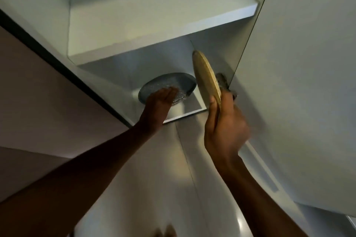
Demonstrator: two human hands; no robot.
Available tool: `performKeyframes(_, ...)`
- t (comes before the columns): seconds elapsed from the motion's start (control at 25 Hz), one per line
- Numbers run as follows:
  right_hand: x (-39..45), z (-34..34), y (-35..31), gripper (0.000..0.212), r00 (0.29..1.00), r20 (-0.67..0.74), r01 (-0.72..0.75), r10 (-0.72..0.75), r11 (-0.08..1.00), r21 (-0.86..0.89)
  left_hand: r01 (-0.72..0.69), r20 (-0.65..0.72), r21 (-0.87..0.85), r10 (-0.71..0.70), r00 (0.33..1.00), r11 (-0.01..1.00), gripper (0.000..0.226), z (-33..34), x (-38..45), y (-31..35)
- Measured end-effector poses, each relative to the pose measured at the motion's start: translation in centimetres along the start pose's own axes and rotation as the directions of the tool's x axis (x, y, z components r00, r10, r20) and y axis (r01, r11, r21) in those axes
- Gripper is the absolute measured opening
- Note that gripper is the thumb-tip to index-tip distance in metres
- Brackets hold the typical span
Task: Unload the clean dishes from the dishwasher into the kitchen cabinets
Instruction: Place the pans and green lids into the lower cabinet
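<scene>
While both arms reach up overhead, the right hand [225,127] grips a round, flat, pale wooden plate [207,78] by its lower edge, thumb on the near face and the fingers curled behind it, so the plate stands on edge, nearly upright, at the mouth of the white wall cabinet [159,25]. You mostly see its thin rim and a slice of light tan face. The left hand [159,102] is flat with straight fingers, fingertips pressed against the underside of a round dark grey speckled plate [167,87]. That one sits on the lower shelf [189,112] inside the cabinet, tilted a bit toward the camera, and it looks glittery where light catches it. Can't tell if it's fully resting on the shelf or partly carried by the fingers.

Count-wise: two plates, one wooden and one grey, just beside each other, two hands. Above them is one more white shelf [158,25], and the open white cabinet door [300,63] hangs to the right of the wooden plate. Something small and dark shows behind that plate near the door edge, too blurry to name.
</scene>
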State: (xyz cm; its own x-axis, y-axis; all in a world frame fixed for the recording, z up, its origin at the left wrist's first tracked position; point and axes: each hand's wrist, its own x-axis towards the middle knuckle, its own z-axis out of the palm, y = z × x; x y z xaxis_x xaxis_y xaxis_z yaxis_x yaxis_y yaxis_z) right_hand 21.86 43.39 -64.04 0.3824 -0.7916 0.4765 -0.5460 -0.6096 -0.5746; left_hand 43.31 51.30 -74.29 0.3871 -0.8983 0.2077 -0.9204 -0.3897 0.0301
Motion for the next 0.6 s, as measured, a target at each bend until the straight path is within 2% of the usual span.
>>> performKeyframes(0.12, 3.4, 4.8, -0.2, 0.03, 0.997, -0.01, 0.077, -0.077, 0.993, 0.086, 0.109, 0.111, -0.031, -0.105, 0.988, 0.994, 0.062, 2.2, 0.8, -0.7)
performKeyframes(0.16, 4.5, 5.9, -0.7, 0.034, 0.997, 0.002, 0.07, -0.071, 0.991, 0.118, 0.098, 0.088, -0.008, -0.097, 0.991, 0.995, 0.061, 2.9, 0.9, -1.5)
performKeyframes(0.2, 5.7, 7.5, -0.9, 0.036, 0.999, 0.017, 0.033, -0.037, 0.986, 0.164, 0.114, 0.082, -0.011, -0.113, 0.99, 0.993, 0.06, 3.4, 1.3, -2.5)
performKeyframes(0.28, 8.1, 10.2, -1.2, 0.037, 0.984, 0.08, -0.175, 0.158, 0.932, 0.316, 0.202, 0.143, -0.059, -0.192, 0.971, 0.978, 0.067, 4.0, 2.0, -4.0)
performKeyframes(0.32, 9.3, 11.5, -1.2, 0.037, 0.948, 0.15, -0.319, 0.281, 0.844, 0.431, 0.26, 0.161, -0.072, -0.247, 0.956, 0.963, 0.073, 4.0, 2.0, -4.3)
performKeyframes(0.4, 10.8, 14.1, -0.6, 0.032, 0.815, 0.353, -0.573, 0.46, 0.546, 0.611, 0.354, 0.102, -0.118, -0.343, 0.934, 0.928, 0.074, 4.1, 1.3, -3.5)
performKeyframes(0.44, 11.0, 15.4, 0.0, 0.031, 0.741, 0.456, -0.659, 0.493, 0.404, 0.634, 0.388, 0.053, -0.144, -0.385, 0.922, 0.91, 0.071, 4.0, 0.9, -2.9)
performKeyframes(0.48, 11.0, 16.6, 0.9, 0.03, 0.681, 0.535, -0.717, 0.499, 0.309, 0.625, 0.411, 0.007, -0.147, -0.414, 0.91, 0.9, 0.068, 4.1, 0.5, -2.2)
performKeyframes(0.52, 10.6, 17.7, 1.7, 0.031, 0.639, 0.584, -0.758, 0.5, 0.279, 0.59, 0.419, -0.017, -0.14, -0.425, 0.905, 0.897, 0.064, 3.9, 0.3, -1.6)
performKeyframes(0.56, 10.0, 18.5, 2.6, 0.037, 0.609, 0.613, -0.788, 0.504, 0.299, 0.537, 0.421, -0.031, -0.13, -0.428, 0.903, 0.898, 0.061, 4.1, 0.0, -1.2)
performKeyframes(0.6, 9.2, 19.2, 3.4, 0.045, 0.603, 0.602, -0.797, 0.523, 0.382, 0.467, 0.419, -0.031, -0.11, -0.425, 0.905, 0.901, 0.06, 4.2, -0.4, -0.8)
